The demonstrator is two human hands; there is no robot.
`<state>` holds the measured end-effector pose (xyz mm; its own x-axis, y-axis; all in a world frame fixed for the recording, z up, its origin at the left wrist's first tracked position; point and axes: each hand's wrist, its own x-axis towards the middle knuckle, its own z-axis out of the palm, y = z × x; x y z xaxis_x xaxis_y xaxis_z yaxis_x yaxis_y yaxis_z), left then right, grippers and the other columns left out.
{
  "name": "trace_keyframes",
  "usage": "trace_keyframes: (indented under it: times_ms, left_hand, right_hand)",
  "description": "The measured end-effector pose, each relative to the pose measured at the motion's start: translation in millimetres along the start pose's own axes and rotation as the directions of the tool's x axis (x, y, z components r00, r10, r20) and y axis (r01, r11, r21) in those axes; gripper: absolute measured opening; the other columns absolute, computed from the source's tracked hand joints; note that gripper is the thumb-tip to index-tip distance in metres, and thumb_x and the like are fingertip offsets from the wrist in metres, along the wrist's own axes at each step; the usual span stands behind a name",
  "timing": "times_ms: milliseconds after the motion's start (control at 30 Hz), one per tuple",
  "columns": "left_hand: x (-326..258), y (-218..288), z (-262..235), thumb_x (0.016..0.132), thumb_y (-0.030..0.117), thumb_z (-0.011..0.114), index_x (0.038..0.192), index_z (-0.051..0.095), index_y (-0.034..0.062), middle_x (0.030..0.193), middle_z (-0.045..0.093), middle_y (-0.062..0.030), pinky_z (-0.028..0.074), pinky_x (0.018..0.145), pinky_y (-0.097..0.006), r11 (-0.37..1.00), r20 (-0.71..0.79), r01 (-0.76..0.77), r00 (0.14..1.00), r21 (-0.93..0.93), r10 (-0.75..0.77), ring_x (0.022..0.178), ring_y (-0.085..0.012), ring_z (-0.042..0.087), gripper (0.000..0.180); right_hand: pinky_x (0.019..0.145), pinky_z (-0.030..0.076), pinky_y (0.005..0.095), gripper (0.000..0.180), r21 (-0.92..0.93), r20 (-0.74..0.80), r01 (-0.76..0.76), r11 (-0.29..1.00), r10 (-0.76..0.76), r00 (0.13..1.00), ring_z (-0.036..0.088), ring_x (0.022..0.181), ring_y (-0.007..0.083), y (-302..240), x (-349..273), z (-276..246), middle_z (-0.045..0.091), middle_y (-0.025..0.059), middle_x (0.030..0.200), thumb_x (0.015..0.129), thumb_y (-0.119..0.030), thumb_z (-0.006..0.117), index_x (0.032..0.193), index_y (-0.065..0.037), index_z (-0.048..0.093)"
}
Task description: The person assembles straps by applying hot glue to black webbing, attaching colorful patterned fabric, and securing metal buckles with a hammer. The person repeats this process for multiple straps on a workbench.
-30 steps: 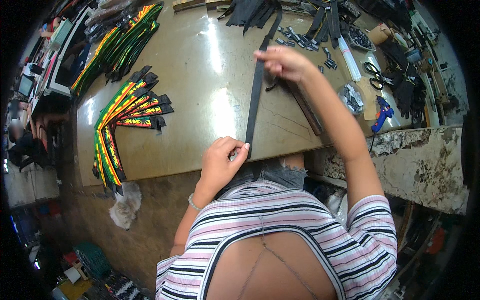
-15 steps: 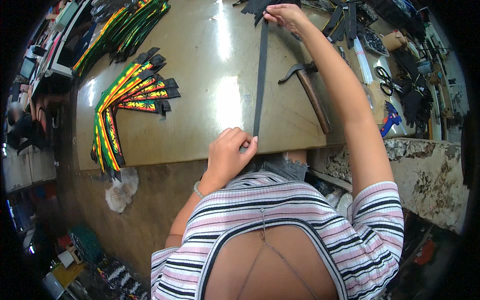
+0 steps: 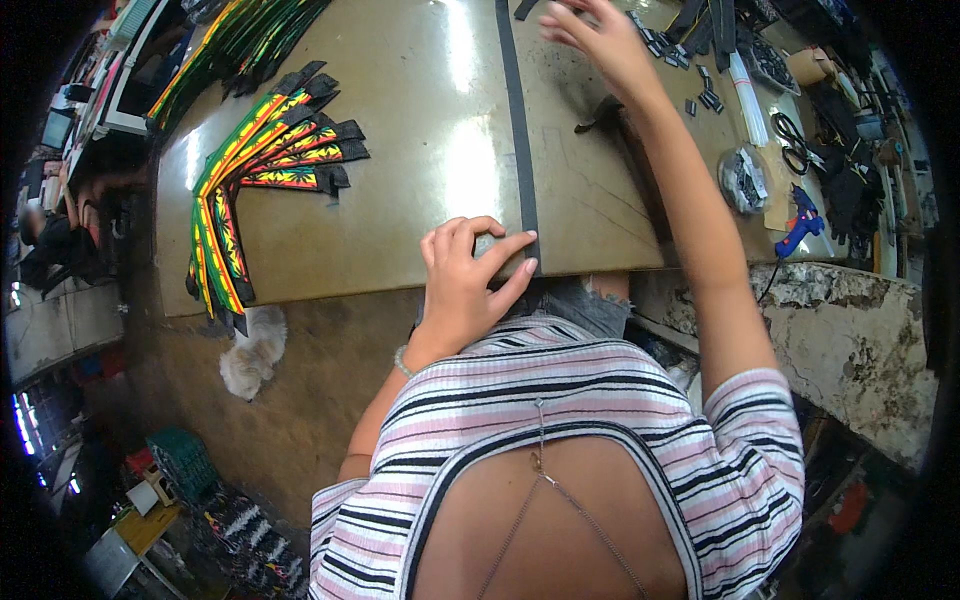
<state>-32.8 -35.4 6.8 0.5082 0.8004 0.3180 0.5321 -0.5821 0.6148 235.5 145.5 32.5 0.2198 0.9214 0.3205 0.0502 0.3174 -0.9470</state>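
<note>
A long black strap (image 3: 516, 130) lies flat on the tan worktable (image 3: 420, 150), running from the far side straight back to the near edge. My left hand (image 3: 468, 285) pins its near end at the table's edge, with the forefinger and thumb closed on it. My right hand (image 3: 598, 38) is stretched out over the far part of the table, just right of the strap, with its fingers spread and nothing in them. Small black pieces (image 3: 705, 100) lie scattered close to that hand.
A fan of red, yellow and green striped straps (image 3: 270, 170) lies at the table's left. A hammer (image 3: 612, 115) rests under my right forearm. At right are a bag of small parts (image 3: 745, 180), scissors (image 3: 790, 130), a blue glue gun (image 3: 800, 228) and a stone ledge (image 3: 850, 330).
My right hand ran up the strap to its far end and let go. The strap, held taut before, now lies flat. My left hand has stayed on the near end.
</note>
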Motion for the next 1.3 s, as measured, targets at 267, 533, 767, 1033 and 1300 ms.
trace_keyframes:
  times_ms: [267,533,767,1033,1300]
  left_hand:
    - [-4.6,-5.4,0.4,0.073,0.031,0.084,0.106,0.076,0.0247,0.12,0.06,0.001,0.032,0.101,-0.049,0.991,0.045,-0.085,0.996,0.106,0.081,0.114,-0.0269,0.048,0.034]
    - [-4.2,-7.3,2.2,0.072,0.03,0.084,0.104,0.077,0.0237,0.12,0.061,0.0019,0.032,0.1,-0.048,0.988,0.027,-0.119,0.993,0.095,0.117,0.113,-0.0264,0.05,0.033]
    - [-6.9,-8.9,2.7,0.071,0.033,0.085,0.106,0.076,0.0243,0.121,0.062,0.0017,0.032,0.102,-0.047,0.993,0.045,-0.093,0.995,0.078,0.089,0.114,-0.0261,0.05,0.037]
    - [-4.2,-9.5,3.0,0.072,0.033,0.084,0.105,0.076,0.0252,0.121,0.063,0.0035,0.032,0.101,-0.047,0.993,0.048,-0.084,0.996,0.081,0.08,0.113,-0.0251,0.051,0.035]
    - [-4.9,-10.5,3.0,0.072,0.035,0.084,0.104,0.077,0.0256,0.121,0.063,0.0035,0.032,0.101,-0.047,0.994,0.04,-0.072,0.997,0.081,0.069,0.113,-0.0242,0.051,0.033]
  right_hand:
    - [0.094,0.044,0.0369,0.039,-0.635,-0.772,-0.449,0.628,-0.535,0.343,0.051,0.103,0.0221,-79.6,-247.6,-195.5,0.055,0.0112,0.108,0.09,-0.028,0.077,0.108,0.004,0.064]
    - [0.091,0.052,0.0367,0.096,-0.6,-0.798,-0.532,0.597,-0.403,0.447,0.063,0.105,0.029,-32.8,-261.4,-343.9,0.057,0.0263,0.124,0.072,-0.038,0.092,0.133,0.015,0.039]
    - [0.052,0.051,0.0286,0.043,-0.682,-0.721,-0.508,0.526,-0.368,0.587,0.067,0.058,0.0157,-80.1,-182.6,-275.8,0.072,0.0093,0.079,0.093,-0.038,0.071,0.107,0.001,0.061]
    - [0.077,0.051,0.0273,0.05,-0.482,0.114,-0.067,0.873,0.139,0.984,0.064,0.084,0.0128,-99.2,-148.7,-75.0,0.065,0.0049,0.099,0.088,-0.022,0.078,0.13,-0.009,0.053]
    - [0.081,0.053,0.0347,0.048,-0.656,0.32,0.134,0.743,0.113,0.941,0.071,0.088,0.0273,-56.9,-126.4,-55.2,0.071,0.0151,0.097,0.086,-0.032,0.078,0.119,-0.005,0.057]
